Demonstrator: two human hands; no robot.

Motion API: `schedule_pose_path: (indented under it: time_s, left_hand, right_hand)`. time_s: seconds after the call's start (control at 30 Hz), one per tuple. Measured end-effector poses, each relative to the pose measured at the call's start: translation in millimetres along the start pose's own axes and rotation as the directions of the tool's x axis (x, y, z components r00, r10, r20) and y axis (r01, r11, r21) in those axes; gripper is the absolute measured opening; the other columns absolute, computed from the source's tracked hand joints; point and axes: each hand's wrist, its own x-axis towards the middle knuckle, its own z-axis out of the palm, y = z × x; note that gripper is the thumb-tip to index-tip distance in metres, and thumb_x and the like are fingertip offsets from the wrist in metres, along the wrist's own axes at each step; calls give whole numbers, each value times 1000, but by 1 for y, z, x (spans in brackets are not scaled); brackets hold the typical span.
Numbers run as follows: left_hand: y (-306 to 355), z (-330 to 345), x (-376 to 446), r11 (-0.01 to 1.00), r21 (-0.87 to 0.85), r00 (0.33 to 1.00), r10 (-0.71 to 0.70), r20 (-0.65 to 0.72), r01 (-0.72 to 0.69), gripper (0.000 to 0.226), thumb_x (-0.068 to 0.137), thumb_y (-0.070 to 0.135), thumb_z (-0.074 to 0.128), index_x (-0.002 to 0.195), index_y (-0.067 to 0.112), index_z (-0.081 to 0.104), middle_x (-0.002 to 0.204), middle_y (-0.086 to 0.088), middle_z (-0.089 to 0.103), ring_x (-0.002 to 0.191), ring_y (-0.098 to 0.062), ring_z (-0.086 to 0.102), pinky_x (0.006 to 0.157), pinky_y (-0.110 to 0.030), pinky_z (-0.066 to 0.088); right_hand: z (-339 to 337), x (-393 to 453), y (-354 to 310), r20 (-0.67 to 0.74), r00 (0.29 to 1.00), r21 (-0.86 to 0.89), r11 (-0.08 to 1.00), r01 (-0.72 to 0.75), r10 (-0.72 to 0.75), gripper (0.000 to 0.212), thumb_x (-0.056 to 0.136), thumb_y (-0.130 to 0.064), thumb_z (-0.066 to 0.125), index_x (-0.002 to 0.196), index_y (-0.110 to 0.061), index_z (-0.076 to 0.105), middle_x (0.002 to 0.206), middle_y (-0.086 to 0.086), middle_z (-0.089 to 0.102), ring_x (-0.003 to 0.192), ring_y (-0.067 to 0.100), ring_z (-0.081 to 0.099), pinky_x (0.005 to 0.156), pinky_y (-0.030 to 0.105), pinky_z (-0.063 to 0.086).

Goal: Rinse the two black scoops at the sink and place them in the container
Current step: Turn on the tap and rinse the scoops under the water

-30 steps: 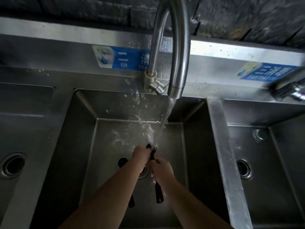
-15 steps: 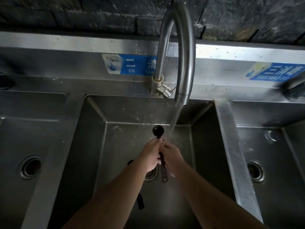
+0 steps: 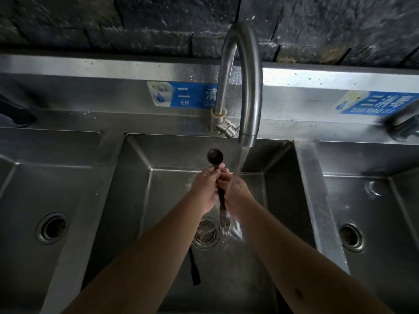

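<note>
One black scoop (image 3: pixel 215 157) is held over the middle sink basin (image 3: pixel 278 200), bowl pointing away from me and handle end toward me. My left hand (image 3: pixel 205 189) and my right hand (image 3: pixel 235 193) both grip its handle from either side. Water from the curved tap (image 3: pixel 248 87) runs onto my right hand, just right of the scoop's bowl. The second black scoop (image 3: pixel 194 267) lies on the basin floor below my left forearm; only its handle shows.
The basin drain (image 3: pixel 206 234) sits under my hands. Further basins lie to the left (image 3: pixel 52 227) and right (image 3: pixel 351 236), each with a drain. A steel backsplash with blue labels (image 3: pixel 181 94) runs behind. A second tap (image 3: pixel 403 125) is at the right edge.
Both hands lifted the scoop up and away from me, out of the stream; its bowl now shows above my fingers. The water now falls on my right hand.
</note>
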Motion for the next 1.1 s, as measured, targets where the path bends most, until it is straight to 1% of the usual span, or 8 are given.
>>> schedule_pose_path:
  time_s: [0.07, 0.27, 0.43, 0.53, 0.63, 0.77, 0.97, 1.1]
  left_hand:
    - [-16, -4, -6, 998, 27, 999, -49, -10, 49, 16, 96, 18, 54, 95, 12, 69, 69, 2, 69, 58, -11, 62, 46, -20, 47]
    - [-72, -18, -36, 972, 10, 972, -234, -19, 234, 24, 98, 23, 49, 97, 8, 68, 57, 2, 62, 37, -8, 46, 33, -19, 27]
    - [-105, -27, -63, 950, -20, 950, -311, -25, 310, 27, 98, 20, 47, 85, 14, 70, 85, -5, 71, 62, -18, 50, 47, -28, 34]
    - [-105, -26, -73, 958, 32, 959, -284, -21, 285, 39, 97, 15, 44, 70, 18, 72, 77, -8, 65, 61, -22, 49, 48, -28, 32]
    - [-97, -24, -72, 967, 114, 970, -215, -110, 227, 15, 91, 13, 61, 81, 7, 70, 83, -14, 68, 74, -29, 59, 57, -33, 39]
    - [-86, -23, -72, 963, 187, 981, -182, -65, 192, 21, 94, 17, 58, 97, -2, 67, 71, -13, 62, 49, -22, 53, 41, -29, 40]
    - [-56, -12, -59, 972, 214, 995, -94, -25, 97, 16, 96, 10, 51, 92, 4, 66, 58, -6, 59, 39, -16, 47, 36, -26, 37]
    - [-14, 1, -41, 967, 255, 999, 22, -26, -14, 17, 95, 12, 54, 105, 5, 66, 73, -9, 66, 50, -18, 60, 41, -28, 44]
  right_hand:
    - [-7, -12, 13, 8, 998, 3, 998, -57, 57, 30, 99, -3, 47, 82, -5, 72, 89, 23, 70, 75, 23, 68, 67, 29, 52]
    - [-44, -42, 55, 36, 983, 25, 983, -182, 181, 25, 97, 4, 45, 105, 2, 68, 82, 20, 64, 64, 20, 60, 57, 29, 46]
    - [-62, -66, 89, -50, 966, -70, 964, -258, 255, 24, 97, -6, 51, 96, -5, 75, 67, 8, 70, 55, 11, 62, 50, 24, 49]
    - [-71, -71, 102, -137, 980, -412, 891, -191, 147, 17, 91, -18, 64, 83, -23, 77, 67, 5, 75, 54, 8, 64, 53, 21, 51]
    - [-71, -69, 105, -151, 988, -711, 698, -93, -22, 19, 88, -27, 64, 71, -32, 73, 65, -2, 74, 55, 5, 66, 53, 21, 52]
    - [-65, -62, 96, -160, 979, -317, 932, -175, 130, 30, 94, -7, 54, 75, -13, 76, 65, 12, 71, 54, 17, 61, 49, 28, 47]
    - [-46, -51, 64, -81, 986, -59, 987, -152, 147, 28, 96, 3, 44, 96, 1, 71, 75, 19, 63, 54, 19, 55, 50, 30, 40]
    - [-28, -35, 26, -19, 997, -5, 997, -77, 77, 23, 97, 1, 46, 99, 4, 69, 76, 18, 65, 55, 18, 57, 52, 29, 41]
